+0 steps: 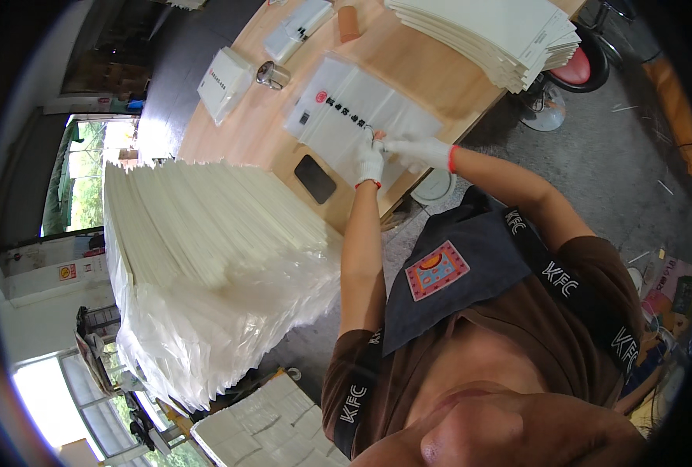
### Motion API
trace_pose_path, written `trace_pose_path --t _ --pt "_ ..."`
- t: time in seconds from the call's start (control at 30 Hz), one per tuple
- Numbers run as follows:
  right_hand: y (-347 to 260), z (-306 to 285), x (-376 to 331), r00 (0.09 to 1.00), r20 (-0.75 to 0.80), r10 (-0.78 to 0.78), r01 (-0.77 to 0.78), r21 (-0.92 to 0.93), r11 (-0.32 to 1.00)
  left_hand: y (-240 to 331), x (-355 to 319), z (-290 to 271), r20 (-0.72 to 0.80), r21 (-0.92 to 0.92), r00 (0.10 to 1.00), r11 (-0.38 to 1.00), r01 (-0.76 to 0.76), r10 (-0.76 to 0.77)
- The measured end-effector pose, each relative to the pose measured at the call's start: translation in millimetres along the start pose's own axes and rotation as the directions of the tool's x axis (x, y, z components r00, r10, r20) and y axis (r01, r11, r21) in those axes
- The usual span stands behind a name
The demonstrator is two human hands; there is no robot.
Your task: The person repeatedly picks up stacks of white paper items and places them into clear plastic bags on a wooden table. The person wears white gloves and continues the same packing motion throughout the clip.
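You are working at a long pale wooden surface [431, 66], and the biggest thing on it is the tall block of cream paper sheets wrapped in loose clear plastic [213, 265] sitting at your left. A second, fanned stack of white flat sheets [501, 35] is lying at the far right edge.

Between them, near the edge closest to you, the clear flat plastic sleeve with white paper and a red round mark inside [353, 109] is lying flat on the surface. It is looking thin, light and limp, and the film is likely slippery, so it is probably sliding and buckling rather than lifting as one stiff piece. Its near edge, where both layers meet, seems the best place to pinch.

Your left hand [370, 162] in its white glove is pinching closed on that near edge, fingers curled. Your right hand [422, 150], also gloved, is pressing just beside it with fingers drawn together on the same edge.

A small dark rectangular inset [315, 178] is showing in the surface just left of your hands.
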State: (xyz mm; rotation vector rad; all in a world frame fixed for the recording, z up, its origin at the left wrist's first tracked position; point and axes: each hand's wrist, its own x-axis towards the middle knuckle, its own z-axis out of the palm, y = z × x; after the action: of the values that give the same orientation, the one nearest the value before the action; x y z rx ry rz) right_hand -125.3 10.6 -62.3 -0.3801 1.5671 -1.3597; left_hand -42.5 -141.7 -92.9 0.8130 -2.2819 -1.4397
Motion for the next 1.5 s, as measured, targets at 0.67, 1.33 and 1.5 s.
trace_pose_path --t 0.67,1.33,1.5 --pt "64.7 -1.5 -127.0 0.659 0.153 -0.736 0.602 -0.695 0.394 195.9 -118.3 39.5 0.278 0.514 0.869 0.701 -0.495 0.410" --pt "-90.3 -303.1 -93.8 0.632 0.274 -0.725 0.132 -0.960 -0.248 133.9 10.6 113.0 0.379 -0.396 0.906 0.918 -0.024 0.187" --pt "-122.7 -281.5 -97.9 0.657 0.375 -0.655 0.050 -0.888 -0.458 150.2 38.5 147.0 0.516 -0.516 0.828 0.851 0.095 0.221"
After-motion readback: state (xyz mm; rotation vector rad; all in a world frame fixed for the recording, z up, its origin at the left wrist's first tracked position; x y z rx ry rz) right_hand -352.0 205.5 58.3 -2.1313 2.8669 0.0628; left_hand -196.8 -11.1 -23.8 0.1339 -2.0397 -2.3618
